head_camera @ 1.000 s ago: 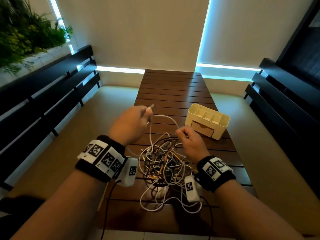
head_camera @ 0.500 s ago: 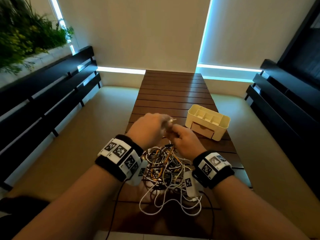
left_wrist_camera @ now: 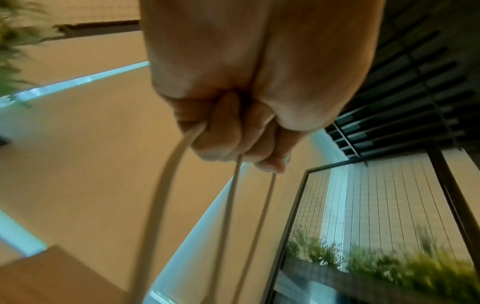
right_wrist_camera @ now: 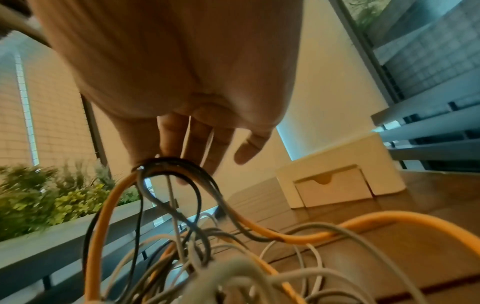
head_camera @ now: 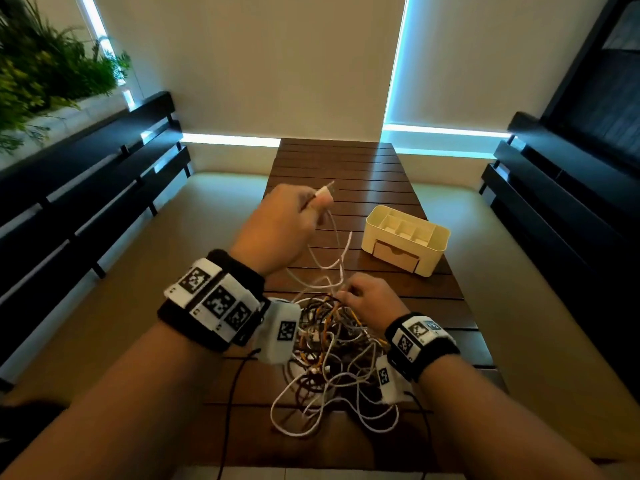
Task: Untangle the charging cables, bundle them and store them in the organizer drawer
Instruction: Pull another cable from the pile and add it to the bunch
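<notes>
Gripping a white charging cable in curled fingers, the left hand is raised above the slatted wooden table, with the cable's white connector protruding from the top of the fist. In the left wrist view, the fingers are closed into a fist around the cable, and three pale strands hang down out of the fist. From the hand the white cable drops in loose loops to the cable tangle, which lies on the near part of the table between the two forearms and contains white, grey, black and orange leads. The right hand sits low at the far edge of the tangle. In the right wrist view its index finger and thumb pinch a bunch of black, grey and orange loops, while the remaining fingers extend forward, slightly spread. A cream organizer box stands on the table to the right of the hands, apart from the tangle, with open compartments on top. Its drawer, in the front face, is closed.
</notes>
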The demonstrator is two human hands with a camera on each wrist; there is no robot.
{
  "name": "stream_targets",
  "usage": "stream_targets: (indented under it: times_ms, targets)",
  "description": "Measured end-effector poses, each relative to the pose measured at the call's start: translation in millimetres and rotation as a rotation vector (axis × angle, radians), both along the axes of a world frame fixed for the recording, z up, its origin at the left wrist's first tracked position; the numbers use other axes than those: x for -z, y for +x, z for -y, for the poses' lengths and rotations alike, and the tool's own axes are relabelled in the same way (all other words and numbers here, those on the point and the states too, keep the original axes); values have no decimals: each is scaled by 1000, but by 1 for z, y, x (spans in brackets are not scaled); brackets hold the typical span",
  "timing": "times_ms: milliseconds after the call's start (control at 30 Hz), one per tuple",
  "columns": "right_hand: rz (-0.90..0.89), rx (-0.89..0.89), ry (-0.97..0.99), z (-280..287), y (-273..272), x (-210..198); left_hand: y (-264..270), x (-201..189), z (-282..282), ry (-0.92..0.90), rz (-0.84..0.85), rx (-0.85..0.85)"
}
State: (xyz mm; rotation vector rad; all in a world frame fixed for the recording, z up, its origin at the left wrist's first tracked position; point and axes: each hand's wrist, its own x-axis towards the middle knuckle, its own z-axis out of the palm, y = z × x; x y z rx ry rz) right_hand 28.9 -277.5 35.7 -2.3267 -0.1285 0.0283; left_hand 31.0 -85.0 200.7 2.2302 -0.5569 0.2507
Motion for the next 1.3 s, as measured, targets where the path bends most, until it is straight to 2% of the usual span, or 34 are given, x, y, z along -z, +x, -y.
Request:
stream_targets:
  times_ms: [100,300,433,500,600,667,767,867,967,1067,1133,1300]
  targets:
    - [-11,49,96,6,0,1,4,1,-8,39,-11,-18]
    - [89,100,363,6,-5,-20,15,42,-28,73,-161,-168]
    - [109,127,555,-2,-7,-33,16,64,-37,290,-255,-218]
    - [127,115,522,-5,-6,-36,11,63,-32,362,-146,-221]
    - [137,43,341,-12,-1,-37,0,52,-14,259,47,-131]
    - [137,18,331,-18,1,-41,-3,50,-2,243,50,-42]
    - [194,54,387,-23,4,-50,0,61,5,326,-61,-13]
    - [183,102,535,-25,6,-54,3,69,3,191,-147,-49]
    - [78,75,588,-31,1,-45,5,61,7,-2,-100,-41]
    - [-37,52,496,-36,-6,-25,2,44,10,-134,0,-37]
    - [-51,74,464,-32,-4,-13,-1,38,7,-199,42,-19]
    - [-8,126,352,-12,21,-13,-15,48,0,-407,0,24]
